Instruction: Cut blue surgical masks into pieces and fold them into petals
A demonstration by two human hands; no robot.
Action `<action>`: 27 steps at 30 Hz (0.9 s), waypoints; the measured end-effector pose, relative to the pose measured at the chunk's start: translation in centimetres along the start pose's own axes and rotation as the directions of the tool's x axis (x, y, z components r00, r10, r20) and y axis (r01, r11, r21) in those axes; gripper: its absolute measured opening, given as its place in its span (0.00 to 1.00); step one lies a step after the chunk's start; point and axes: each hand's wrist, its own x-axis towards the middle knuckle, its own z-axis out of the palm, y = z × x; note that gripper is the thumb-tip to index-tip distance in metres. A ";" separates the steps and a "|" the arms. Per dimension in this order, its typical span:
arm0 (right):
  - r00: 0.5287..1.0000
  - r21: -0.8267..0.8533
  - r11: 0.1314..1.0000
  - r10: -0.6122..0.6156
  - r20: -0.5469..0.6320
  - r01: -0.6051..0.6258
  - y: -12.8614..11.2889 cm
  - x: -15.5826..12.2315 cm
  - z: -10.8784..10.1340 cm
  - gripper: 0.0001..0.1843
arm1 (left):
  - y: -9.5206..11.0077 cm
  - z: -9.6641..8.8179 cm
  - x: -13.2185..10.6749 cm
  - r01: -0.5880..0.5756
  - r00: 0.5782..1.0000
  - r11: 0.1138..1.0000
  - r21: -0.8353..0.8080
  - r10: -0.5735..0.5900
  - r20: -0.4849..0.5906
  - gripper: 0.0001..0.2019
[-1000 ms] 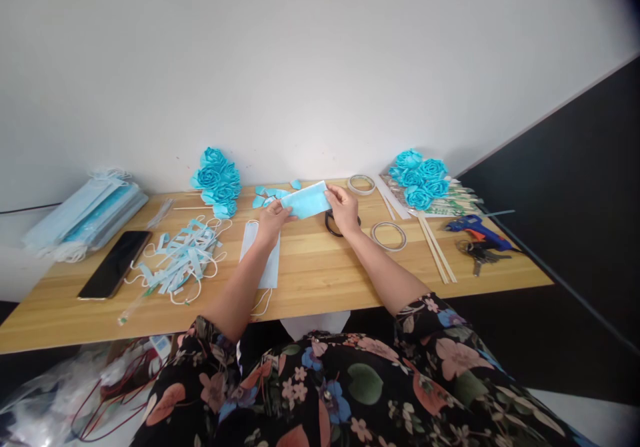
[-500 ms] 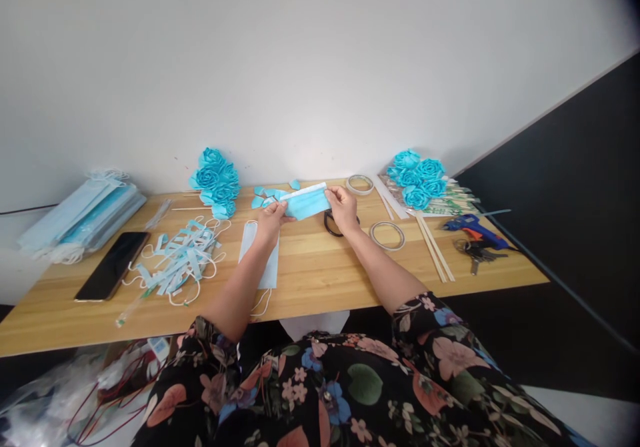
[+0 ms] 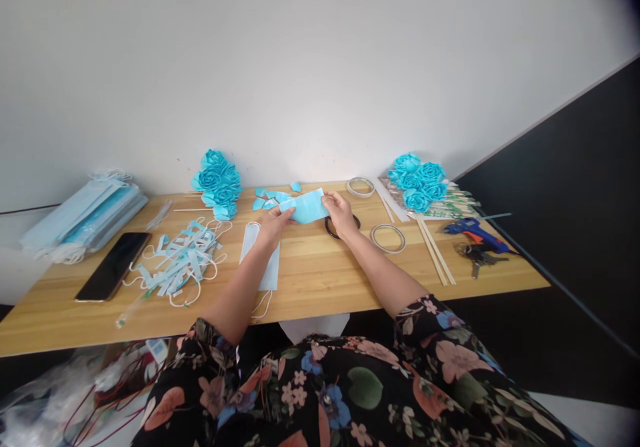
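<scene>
While both bare hands meet above the middle of the wooden table with a yellowish grain (image 3: 320,283), a light-blue rectangular piece of soft sheet material (image 3: 306,208) is held stretched between them, raised above the surface, its right end higher in the view. The left hand (image 3: 273,225) pinches the left end narrowly, thumb on the near face; the right hand (image 3: 341,213) grips the right end likewise, near the upper corner. Below the right hand lies a black looped object (image 3: 357,221), partly hidden. Under the left forearm lies a pale-blue pleated face mask with white ear loops (image 3: 270,270), and behind the left hand small bright-blue angular scraps (image 3: 270,195) are scattered.

To the left are a bunch of turquoise rose-shaped flowers (image 3: 215,183), a tangled heap of pale-blue strips with white loops (image 3: 185,260), a black rectangular phone (image 3: 113,267) and a stack of pale-blue masks (image 3: 83,213). To the right are two pale narrow rolls of tape (image 3: 388,252), a second bunch of turquoise flowers (image 3: 417,181), slender pale wooden sticks (image 3: 439,254), a blue glue gun with an orange trigger (image 3: 469,227) and, just beside it, a bunch of metal keys (image 3: 481,256).
</scene>
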 end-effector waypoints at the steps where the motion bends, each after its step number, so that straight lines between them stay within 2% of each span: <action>1: 1.000 0.021 0.999 0.027 0.010 -0.027 0.0 0.0 0.0 0.24 | 0.0 0.0 0.0 -0.001 1.000 1.000 0.006 0.001 -0.015 0.23; 5: 0.993 0.129 0.986 0.092 0.078 -0.101 -0.1 0.1 0.1 0.27 | 0.2 -0.1 -0.2 -0.003 0.999 0.999 0.034 0.004 -0.046 0.23; 8: 0.977 0.177 0.974 0.108 0.181 -0.141 -0.7 -0.1 0.1 0.28 | 0.3 0.1 -0.4 -0.021 0.999 0.997 0.081 0.025 -0.048 0.20; 11: 0.948 0.185 0.968 0.108 0.298 -0.168 -1.4 -0.6 0.2 0.34 | 0.3 0.3 -0.4 -0.042 0.999 0.988 0.148 0.046 -0.026 0.17; 15: 0.914 0.109 0.991 0.033 0.404 -0.084 -2.1 -1.4 0.5 0.37 | 0.2 0.6 -0.5 -0.089 0.996 0.972 0.216 0.091 -0.002 0.16; 17: 0.923 0.036 0.999 0.010 0.385 -0.026 -2.1 -1.6 0.5 0.36 | 0.2 0.7 -0.6 -0.121 0.993 0.961 0.249 0.118 0.027 0.14; 22: 0.932 -0.138 0.986 -0.034 0.362 0.090 -2.2 -1.8 0.3 0.25 | 0.0 0.8 -0.8 -0.189 0.982 0.927 0.325 0.168 0.092 0.11; 25: 0.930 -0.238 0.957 -0.075 0.359 0.169 -2.3 -1.6 0.0 0.22 | -0.1 0.6 -0.7 -0.174 0.985 0.921 0.349 0.155 0.081 0.10; 27: 0.927 -0.248 0.950 -0.087 0.364 0.187 -2.1 -1.3 -0.2 0.22 | -0.1 0.4 -0.4 -0.152 0.988 0.935 0.320 0.149 0.034 0.11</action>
